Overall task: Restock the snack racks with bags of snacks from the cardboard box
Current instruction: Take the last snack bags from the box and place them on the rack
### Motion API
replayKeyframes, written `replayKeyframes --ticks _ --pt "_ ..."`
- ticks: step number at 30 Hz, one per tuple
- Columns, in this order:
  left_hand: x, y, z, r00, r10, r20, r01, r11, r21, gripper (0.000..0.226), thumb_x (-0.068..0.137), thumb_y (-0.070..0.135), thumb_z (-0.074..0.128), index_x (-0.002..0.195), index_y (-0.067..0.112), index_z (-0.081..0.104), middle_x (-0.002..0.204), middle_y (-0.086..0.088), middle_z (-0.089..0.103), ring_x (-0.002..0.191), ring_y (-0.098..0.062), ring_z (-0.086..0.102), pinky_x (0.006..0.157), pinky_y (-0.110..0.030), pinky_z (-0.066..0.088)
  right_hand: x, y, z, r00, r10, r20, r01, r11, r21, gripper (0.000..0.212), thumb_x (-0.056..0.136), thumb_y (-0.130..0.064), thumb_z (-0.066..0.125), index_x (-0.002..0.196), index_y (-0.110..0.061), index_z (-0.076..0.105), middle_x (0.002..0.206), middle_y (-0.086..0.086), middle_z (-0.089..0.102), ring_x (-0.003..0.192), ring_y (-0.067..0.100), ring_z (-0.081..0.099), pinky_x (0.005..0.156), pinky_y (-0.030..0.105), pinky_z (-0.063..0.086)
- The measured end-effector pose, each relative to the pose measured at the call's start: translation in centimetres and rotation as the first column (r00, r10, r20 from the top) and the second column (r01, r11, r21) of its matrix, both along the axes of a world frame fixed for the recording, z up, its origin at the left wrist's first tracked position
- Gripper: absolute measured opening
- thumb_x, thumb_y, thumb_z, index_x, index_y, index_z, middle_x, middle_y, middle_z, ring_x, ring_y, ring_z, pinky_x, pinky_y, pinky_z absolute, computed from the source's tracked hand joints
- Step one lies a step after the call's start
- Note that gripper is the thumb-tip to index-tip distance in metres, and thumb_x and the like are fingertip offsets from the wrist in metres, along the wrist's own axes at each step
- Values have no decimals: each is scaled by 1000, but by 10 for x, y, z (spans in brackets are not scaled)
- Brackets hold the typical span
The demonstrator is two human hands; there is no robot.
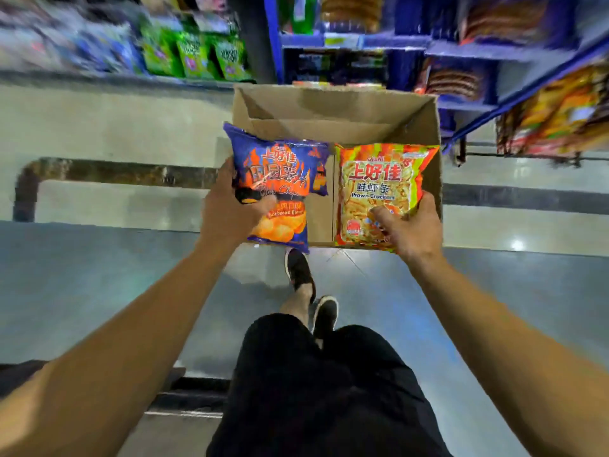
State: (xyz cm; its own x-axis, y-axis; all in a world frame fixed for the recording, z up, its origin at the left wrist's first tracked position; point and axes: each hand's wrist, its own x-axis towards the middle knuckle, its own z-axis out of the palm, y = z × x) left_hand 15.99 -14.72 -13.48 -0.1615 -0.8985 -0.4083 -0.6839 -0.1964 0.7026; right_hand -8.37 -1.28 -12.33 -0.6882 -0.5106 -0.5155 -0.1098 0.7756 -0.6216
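Open brown cardboard box (333, 110): mouth unobstructed at 12 o'clock, far half bare. Near half blocked by blue barbecue chips bag (276, 183) and orange-yellow prawn crackers bag (379, 192), side by side, narrow gap between. Blue metal snack rack (468, 51) crowds 1–2 o'clock. Glossy tiled floor (99, 127) open at 9 o'clock.
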Motion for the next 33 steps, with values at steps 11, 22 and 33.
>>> replayKeyframes --ticks 11,22,33 --pt "125 100 128 969 222 -109 -242 940 -241 82 80 24 83 148 27 39 108 23 55 95 0 53 79 -3 35 94 51 91 976 212 46 -189 933 -305 54 84 -29 80 127 -24 48 114 -10 62 105 13 62 92 34 50" --pt "240 90 191 916 355 -188 -401 845 -354 82 77 29 84 146 32 39 122 10 61 109 -13 59 97 -32 44 190 0 155 927 371 -63 -358 816 -453 61 82 -33 81 133 -25 47 117 -12 65 104 11 65 92 40 54" --pt "380 -47 216 922 312 -232 -382 832 -402 69 76 30 85 136 28 50 113 8 64 104 -13 59 94 -33 44 332 -120 177 963 244 -111 -266 818 -509 61 84 -30 80 134 -24 47 115 -11 63 106 12 63 91 36 53"
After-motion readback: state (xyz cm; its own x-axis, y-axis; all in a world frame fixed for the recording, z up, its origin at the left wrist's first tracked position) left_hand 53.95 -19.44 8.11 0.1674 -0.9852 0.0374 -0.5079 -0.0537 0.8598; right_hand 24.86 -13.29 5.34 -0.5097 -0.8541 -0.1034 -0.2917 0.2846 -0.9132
